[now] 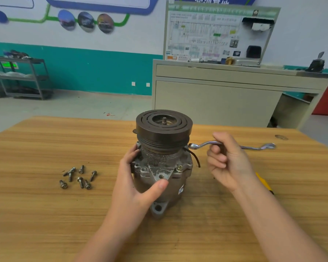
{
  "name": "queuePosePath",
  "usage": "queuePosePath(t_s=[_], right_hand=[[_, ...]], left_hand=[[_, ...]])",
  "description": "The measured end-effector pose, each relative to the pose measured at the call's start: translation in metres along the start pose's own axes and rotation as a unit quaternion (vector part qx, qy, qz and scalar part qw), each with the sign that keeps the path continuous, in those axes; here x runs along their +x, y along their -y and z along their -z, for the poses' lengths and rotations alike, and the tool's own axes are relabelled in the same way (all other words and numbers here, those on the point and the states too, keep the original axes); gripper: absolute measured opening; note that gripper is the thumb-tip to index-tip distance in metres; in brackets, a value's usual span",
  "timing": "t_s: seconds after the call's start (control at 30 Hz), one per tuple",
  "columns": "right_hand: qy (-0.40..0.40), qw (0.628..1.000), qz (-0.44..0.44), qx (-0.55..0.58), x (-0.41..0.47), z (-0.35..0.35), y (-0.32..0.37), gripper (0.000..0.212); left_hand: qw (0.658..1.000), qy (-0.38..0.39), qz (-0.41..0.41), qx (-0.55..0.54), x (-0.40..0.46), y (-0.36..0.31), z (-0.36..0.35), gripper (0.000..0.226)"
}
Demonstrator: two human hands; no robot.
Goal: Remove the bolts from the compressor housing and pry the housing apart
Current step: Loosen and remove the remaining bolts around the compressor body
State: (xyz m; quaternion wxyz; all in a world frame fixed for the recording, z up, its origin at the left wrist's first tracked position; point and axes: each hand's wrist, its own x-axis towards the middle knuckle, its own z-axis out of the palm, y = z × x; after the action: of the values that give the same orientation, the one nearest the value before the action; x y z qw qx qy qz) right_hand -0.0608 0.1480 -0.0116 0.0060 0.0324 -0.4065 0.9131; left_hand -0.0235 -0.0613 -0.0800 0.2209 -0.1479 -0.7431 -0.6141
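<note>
Compressor [162, 161] stands upright on the wooden table [45, 214], pulley end [164, 125] up, roughly centre of the tabletop and right in front of me. My left hand [134, 183] wraps the housing from the left side: fingers curled round the far left edge near the flange, thumb [158, 186] pressed across the front just below the triangular bracket with the hole. So that hand has a firm hold of the body.

My right hand [228, 161] is lifted just right of the compressor, fingers curled round the middle of a wrench [233, 145] (double ring-end, offset type). Its near ring end [193, 146] sits right beside the pulley's lower edge, above the flange; can't tell whether it's seated on a bolt head there. The far end sticks out past my hand to the right, above the table.

One brass-coloured bolt [179, 168] shows on the flange at the front right. A black wire [195, 157] loops down off the right side of the housing.

Loose bolts [78, 177] lie in a small cluster on the table to the left of the compressor, well apart from it (seven or so, some touching). Something yellow [263, 182] peeks out on the table behind my right forearm, mostly hidden.
</note>
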Motion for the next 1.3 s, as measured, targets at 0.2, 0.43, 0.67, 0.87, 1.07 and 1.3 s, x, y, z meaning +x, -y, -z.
queuePosePath(t_s=[0.2, 0.43, 0.67, 0.87, 1.07, 1.3], right_hand=[[-0.084, 0.973, 0.146, -0.157, -0.054, -0.02, -0.024, 0.05], [-0.078, 0.76, 0.386, -0.518, -0.087, -0.046, -0.059, 0.033], [0.025, 0.935, 0.175, -0.307, -0.063, -0.012, -0.021, 0.031], [0.217, 0.958, -0.179, -0.059, 0.016, 0.003, -0.002, 0.033], [0.093, 0.993, -0.073, 0.031, 0.005, 0.005, -0.004, 0.025], [-0.035, 0.991, 0.09, -0.094, -0.046, -0.009, -0.015, 0.03]], left_hand=[[0.999, -0.001, 0.0, -0.05, 0.0, -0.002, 0.0, 0.071], [0.999, 0.001, 0.001, -0.038, -0.002, -0.005, 0.001, 0.056], [0.997, -0.003, 0.017, -0.069, -0.002, -0.002, 0.0, 0.063], [0.997, 0.031, 0.042, -0.058, -0.001, -0.004, 0.003, 0.121], [0.996, 0.052, 0.06, -0.05, -0.003, -0.001, 0.0, 0.12], [0.995, 0.044, 0.077, -0.038, -0.003, -0.004, 0.001, 0.108]])
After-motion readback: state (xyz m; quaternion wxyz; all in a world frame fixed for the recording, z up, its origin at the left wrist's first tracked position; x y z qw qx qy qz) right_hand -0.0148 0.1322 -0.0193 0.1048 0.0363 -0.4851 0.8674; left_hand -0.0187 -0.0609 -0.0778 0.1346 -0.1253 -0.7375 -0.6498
